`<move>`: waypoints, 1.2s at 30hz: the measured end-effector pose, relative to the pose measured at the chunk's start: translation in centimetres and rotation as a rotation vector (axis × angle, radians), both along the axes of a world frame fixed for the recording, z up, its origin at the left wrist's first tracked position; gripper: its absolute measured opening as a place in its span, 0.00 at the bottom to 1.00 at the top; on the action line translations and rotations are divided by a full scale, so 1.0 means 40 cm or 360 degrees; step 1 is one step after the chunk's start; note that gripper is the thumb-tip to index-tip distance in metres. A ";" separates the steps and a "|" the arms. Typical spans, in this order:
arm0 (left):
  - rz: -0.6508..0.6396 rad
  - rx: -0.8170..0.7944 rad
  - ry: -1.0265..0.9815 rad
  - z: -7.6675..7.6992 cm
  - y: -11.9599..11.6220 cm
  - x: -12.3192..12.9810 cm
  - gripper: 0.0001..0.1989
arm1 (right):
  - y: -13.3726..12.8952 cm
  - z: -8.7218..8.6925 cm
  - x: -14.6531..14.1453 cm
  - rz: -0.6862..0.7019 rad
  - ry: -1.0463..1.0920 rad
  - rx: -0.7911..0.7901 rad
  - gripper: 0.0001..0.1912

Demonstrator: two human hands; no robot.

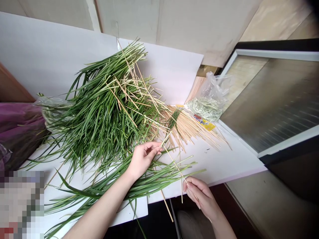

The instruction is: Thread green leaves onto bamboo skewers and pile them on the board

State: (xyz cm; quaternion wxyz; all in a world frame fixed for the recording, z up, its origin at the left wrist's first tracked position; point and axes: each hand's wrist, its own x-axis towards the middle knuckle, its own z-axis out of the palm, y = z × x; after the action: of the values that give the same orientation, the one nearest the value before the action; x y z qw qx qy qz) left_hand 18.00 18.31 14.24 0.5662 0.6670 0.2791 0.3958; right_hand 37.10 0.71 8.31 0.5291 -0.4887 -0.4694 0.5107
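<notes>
Left hand [143, 158] closed, pinching a bamboo skewer [174, 164]; right hand [199, 196] gripping its lower end; green leaf blades [104, 122] beside the left hand.

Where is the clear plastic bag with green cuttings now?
The clear plastic bag lies at the right of the head view, beyond the pile of bamboo skewers and beside the framed glass panel.

I'd call this a plain home workroom, though I can't be sure: a white table [224, 166] with its right edge beside a framed glass panel [269, 99], and a bare pale wall [174, 23] behind.
</notes>
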 end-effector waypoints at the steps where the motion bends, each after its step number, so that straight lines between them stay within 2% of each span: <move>1: -0.0004 0.0002 0.0003 0.001 -0.001 0.000 0.17 | 0.000 0.000 0.000 0.0002 0.0002 0.0003 0.22; 11: -0.0042 0.0012 0.0054 -0.007 -0.006 0.005 0.16 | 0.000 0.006 -0.002 -0.0030 -0.0089 -0.0044 0.24; 18: -0.0294 0.0368 0.0342 -0.016 -0.045 0.022 0.09 | 0.002 0.000 -0.006 -0.0064 -0.0098 -0.0017 0.23; 25: -0.0366 0.0358 0.0370 -0.008 -0.036 0.016 0.09 | 0.003 -0.011 -0.001 -0.0044 -0.0073 0.0031 0.21; 28: -0.0359 0.0356 0.0388 0.008 -0.023 0.004 0.10 | 0.004 -0.014 -0.006 -0.0066 -0.0090 0.0043 0.21; 32: -0.0190 0.0245 0.0245 0.047 0.009 -0.032 0.15 | 0.002 0.001 -0.019 -0.0117 -0.0135 0.0070 0.23; 34: -0.0084 0.0162 0.0063 0.074 0.032 -0.059 0.16 | 0.004 0.032 -0.022 -0.0163 -0.0244 0.0099 0.24; 36: 0.0041 0.0135 -0.0122 0.110 0.055 -0.092 0.16 | 0.011 0.088 -0.023 -0.0188 -0.0388 0.0121 0.26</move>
State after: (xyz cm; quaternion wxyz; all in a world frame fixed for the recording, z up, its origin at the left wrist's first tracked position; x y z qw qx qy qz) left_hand 14.33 20.53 18.65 0.5425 0.6711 0.2486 0.4399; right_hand 36.16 1.15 11.82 0.5155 -0.5536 -0.5196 0.3973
